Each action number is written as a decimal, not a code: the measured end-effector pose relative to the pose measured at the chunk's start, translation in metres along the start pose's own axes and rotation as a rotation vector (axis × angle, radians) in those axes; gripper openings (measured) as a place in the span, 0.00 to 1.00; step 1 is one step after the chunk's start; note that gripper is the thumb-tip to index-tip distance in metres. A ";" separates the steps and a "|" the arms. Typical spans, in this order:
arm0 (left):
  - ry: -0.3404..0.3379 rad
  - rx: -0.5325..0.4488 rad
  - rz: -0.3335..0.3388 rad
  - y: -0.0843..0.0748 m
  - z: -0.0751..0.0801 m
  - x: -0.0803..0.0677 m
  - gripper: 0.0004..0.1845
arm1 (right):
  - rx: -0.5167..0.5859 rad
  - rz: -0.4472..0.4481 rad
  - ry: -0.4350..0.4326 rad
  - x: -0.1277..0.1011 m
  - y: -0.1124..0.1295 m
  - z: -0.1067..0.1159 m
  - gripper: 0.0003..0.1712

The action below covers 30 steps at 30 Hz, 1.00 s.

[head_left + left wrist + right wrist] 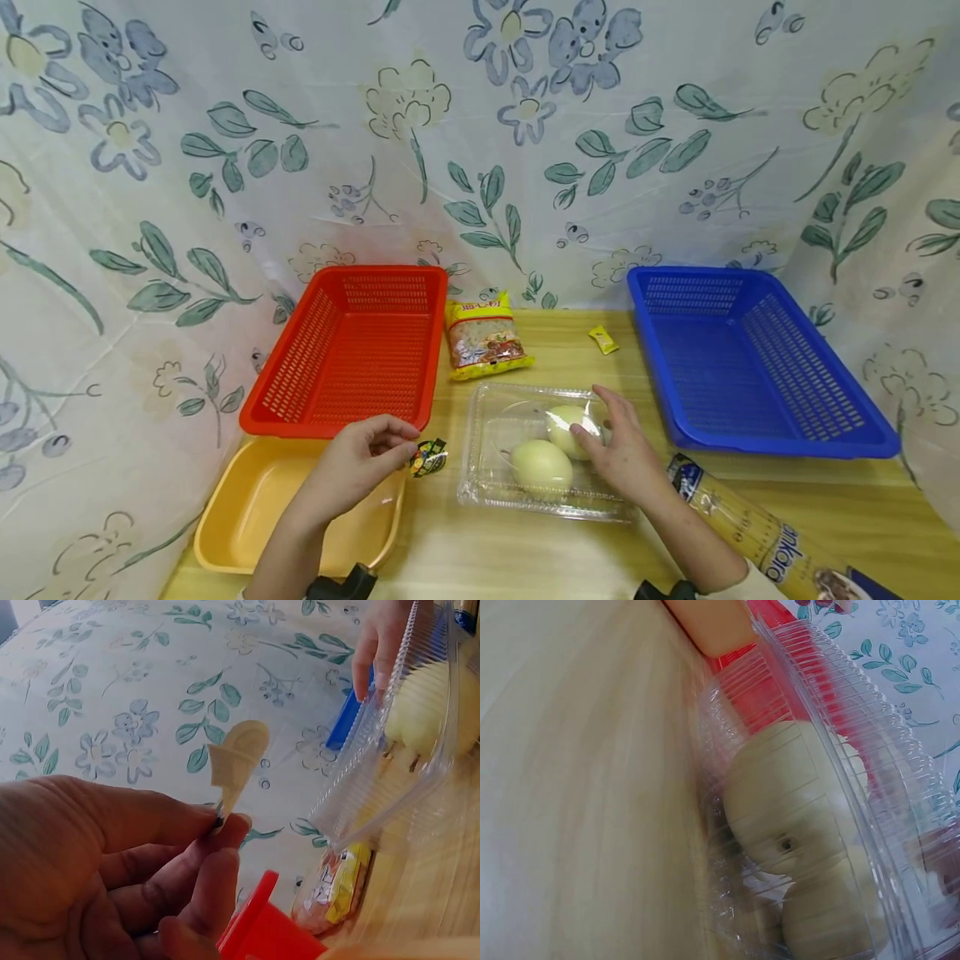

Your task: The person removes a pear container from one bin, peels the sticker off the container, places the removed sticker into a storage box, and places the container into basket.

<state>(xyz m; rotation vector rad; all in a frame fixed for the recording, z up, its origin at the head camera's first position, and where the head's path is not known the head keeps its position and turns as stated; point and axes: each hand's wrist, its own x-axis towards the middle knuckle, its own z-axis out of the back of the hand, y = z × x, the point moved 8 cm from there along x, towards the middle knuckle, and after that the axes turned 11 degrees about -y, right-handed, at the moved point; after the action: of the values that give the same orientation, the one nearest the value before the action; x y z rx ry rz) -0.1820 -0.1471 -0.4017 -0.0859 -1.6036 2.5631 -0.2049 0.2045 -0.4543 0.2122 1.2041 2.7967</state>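
Head view showed us a clear, ribbed plastic container (517, 503) on the surface (435, 554), between a red basket (439, 333) and a blue basket (780, 447). Two pale yellow-green pears (542, 468) showed inside, stems leftward; the container's long axis ran left to right. We saw the left hand (360, 468) pinching a small sticker (429, 458), dark and colourful (pale and curled behind, by the left wrist view), its print too small to read. The right hand (624, 450) rested on the container's right side, fingers spread. We read "ankara" on a pasta packet (738, 518); red characters topped a yellow bag (487, 337).
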 end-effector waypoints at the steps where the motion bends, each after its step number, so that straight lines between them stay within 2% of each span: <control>1: 0.023 0.001 -0.007 0.003 0.002 -0.002 0.13 | 0.000 0.000 -0.001 0.000 0.000 0.000 0.48; 7: 0.166 -0.006 -0.078 0.022 0.011 -0.015 0.12 | -0.003 0.008 -0.007 0.001 -0.002 0.000 0.48; 12: 0.251 0.030 -0.053 0.042 0.020 -0.020 0.10 | 0.001 0.004 -0.005 0.001 -0.003 -0.001 0.48; 19: 0.264 0.093 0.009 0.062 0.032 -0.020 0.09 | -0.001 0.001 -0.009 0.001 -0.003 -0.001 0.49; 30: 0.280 0.086 0.126 0.081 0.032 -0.020 0.09 | 0.007 -0.009 0.004 -0.001 0.000 0.000 0.48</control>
<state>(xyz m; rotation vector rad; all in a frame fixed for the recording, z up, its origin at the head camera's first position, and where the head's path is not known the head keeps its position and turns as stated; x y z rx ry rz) -0.1708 -0.2130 -0.4610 -0.5284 -1.4257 2.5649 -0.2043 0.2048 -0.4541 0.2018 1.2124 2.7869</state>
